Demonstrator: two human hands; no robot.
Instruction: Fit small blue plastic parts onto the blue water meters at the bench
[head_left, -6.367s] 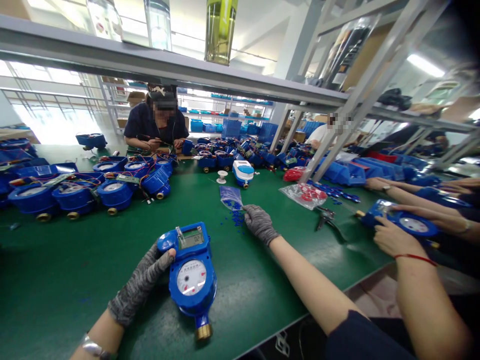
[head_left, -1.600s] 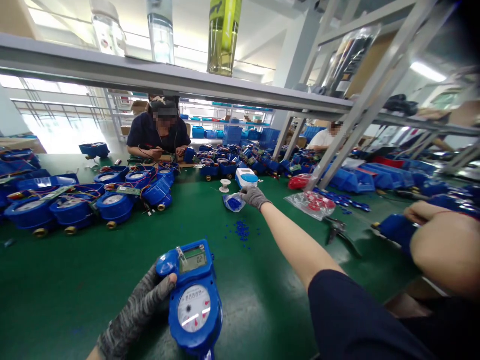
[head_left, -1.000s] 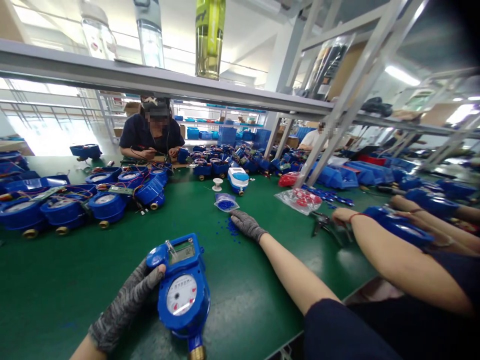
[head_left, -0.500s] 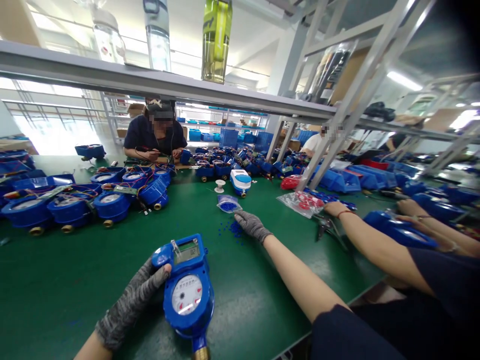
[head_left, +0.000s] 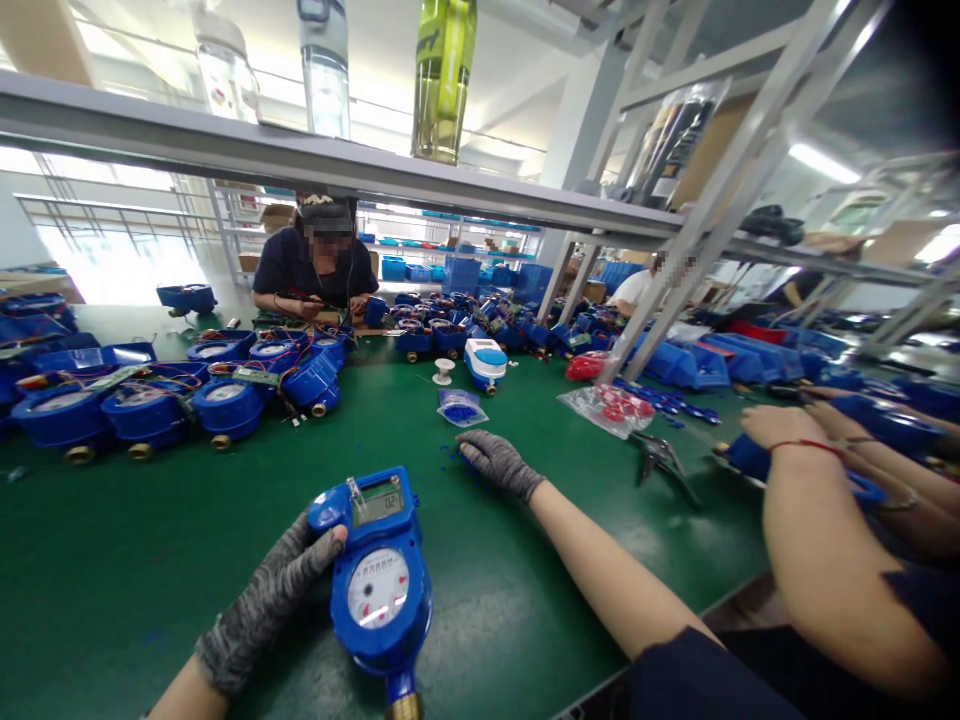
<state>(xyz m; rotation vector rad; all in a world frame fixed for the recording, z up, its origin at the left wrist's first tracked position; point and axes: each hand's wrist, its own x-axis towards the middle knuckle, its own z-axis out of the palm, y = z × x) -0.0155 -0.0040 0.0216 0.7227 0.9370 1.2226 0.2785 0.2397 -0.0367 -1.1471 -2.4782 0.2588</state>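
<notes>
My left hand (head_left: 281, 583), in a grey fingerless glove, grips a blue water meter (head_left: 380, 590) by its upper left side. The meter has a small digital display at the top, a round white dial below and a brass threaded end toward me. My right hand (head_left: 504, 466), gloved likewise, rests low over small blue pieces (head_left: 447, 455) scattered on the table. Its fingers are bent together and their undersides are hidden, so what they pinch cannot be made out. Just beyond lies a clear bag (head_left: 460, 409) of such blue pieces.
Blue meters with loose wires (head_left: 229, 402) stand at left on the green table (head_left: 247, 500). A white spool (head_left: 443, 372) and a blue-white device (head_left: 486, 365) sit ahead. Pliers (head_left: 664, 463) and a bag of red parts (head_left: 606, 410) lie right, beside a co-worker's arms (head_left: 810, 520).
My right hand has drawn slightly left and down, covering most of the blue pieces. The co-worker's near arm has moved right, away from the red parts. My left hand still holds the meter.
</notes>
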